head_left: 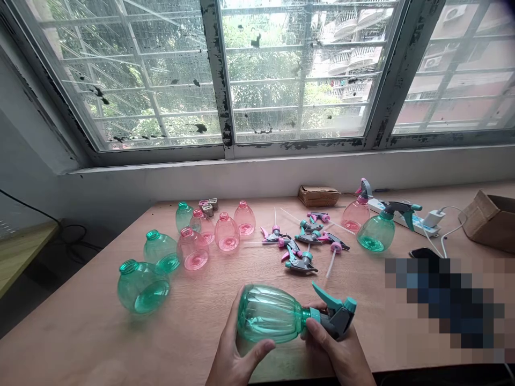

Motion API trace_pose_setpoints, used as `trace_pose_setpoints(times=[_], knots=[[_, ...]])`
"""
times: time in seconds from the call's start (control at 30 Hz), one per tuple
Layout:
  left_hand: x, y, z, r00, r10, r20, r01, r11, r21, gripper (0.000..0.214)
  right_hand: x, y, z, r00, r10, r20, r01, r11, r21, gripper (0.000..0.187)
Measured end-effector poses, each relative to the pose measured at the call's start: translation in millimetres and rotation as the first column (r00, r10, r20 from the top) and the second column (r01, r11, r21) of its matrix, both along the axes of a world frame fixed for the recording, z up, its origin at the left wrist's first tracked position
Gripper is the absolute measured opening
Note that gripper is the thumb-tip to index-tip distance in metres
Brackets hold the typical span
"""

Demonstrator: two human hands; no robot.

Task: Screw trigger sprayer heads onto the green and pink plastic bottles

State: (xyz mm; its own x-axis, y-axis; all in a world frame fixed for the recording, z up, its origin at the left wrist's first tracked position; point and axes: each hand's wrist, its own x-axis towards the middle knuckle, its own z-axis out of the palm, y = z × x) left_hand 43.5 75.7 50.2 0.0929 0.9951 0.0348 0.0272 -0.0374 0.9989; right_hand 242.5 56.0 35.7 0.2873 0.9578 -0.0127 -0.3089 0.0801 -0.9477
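Note:
A clear green spray bottle (pixel 271 313) lies sideways in both my hands above the table's front edge. My left hand (pixel 241 348) cups its base, thumb along the lower side. At the neck, my right hand (pixel 332 343) grips the teal collar of the grey-and-teal trigger sprayer head (pixel 336 313), which sits on the bottle's mouth. Beyond them is a loose pile of trigger sprayer heads (pixel 301 262) in grey, teal and pink. To the left stand open green bottles (pixel 142 287) and open pink bottles (pixel 229 233).
A pink spray bottle (pixel 355 215) and a green spray bottle (pixel 376 233) with heads on stand at right. Behind them are a power strip (pixel 414 221) with a white charger and a brown paper bag (pixel 491 220). A brown package (pixel 319 196) and small cubes (pixel 208 207) lie near the wall.

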Motion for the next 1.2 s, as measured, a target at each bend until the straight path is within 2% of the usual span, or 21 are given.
trace_pose_setpoints(times=[0.2, 0.33, 0.5, 0.63, 0.77, 0.87, 1.07, 1.2], knots=[[-1, 2, -2.9, 0.999, 0.008, -0.038, -0.007, 0.999, 0.041, 0.091, 2, 1, -1.9, 1.000, 0.020, 0.013, -0.020, 1.000, 0.010, 0.041], [1, 1, -2.1, 1.000, -0.005, -0.020, 0.005, 1.000, 0.025, 0.099, 3, 0, -1.4, 0.999, 0.036, 0.025, -0.036, 0.999, -0.002, 0.041], [0, 2, -0.1, 0.999, 0.011, -0.036, -0.010, 0.999, 0.035, 0.084, 2, 0, -0.5, 0.999, 0.024, 0.031, -0.023, 1.000, -0.015, 0.043], [-2, 5, -3.2, 0.996, -0.037, -0.083, 0.039, 0.999, 0.017, 0.094, 3, 2, -2.1, 1.000, -0.005, -0.002, 0.005, 1.000, 0.004, 0.042], [-3, 6, -8.8, 1.000, -0.029, 0.008, 0.029, 1.000, -0.007, 0.112, 3, 2, -3.8, 1.000, -0.003, 0.009, 0.003, 1.000, -0.004, 0.040], [-4, 6, -7.8, 0.997, -0.046, 0.060, 0.046, 0.999, 0.002, 0.100, 2, 2, -4.9, 1.000, 0.000, 0.012, 0.000, 1.000, 0.007, 0.039], [-4, 6, 0.8, 0.994, -0.064, -0.083, 0.066, 0.998, 0.019, 0.082, 2, 3, -6.2, 1.000, -0.022, -0.014, 0.022, 1.000, -0.003, 0.040], [-3, 4, -2.0, 0.996, -0.030, -0.088, 0.032, 0.999, 0.030, 0.096, 2, 2, -3.1, 1.000, -0.007, -0.016, 0.007, 1.000, -0.004, 0.040]])
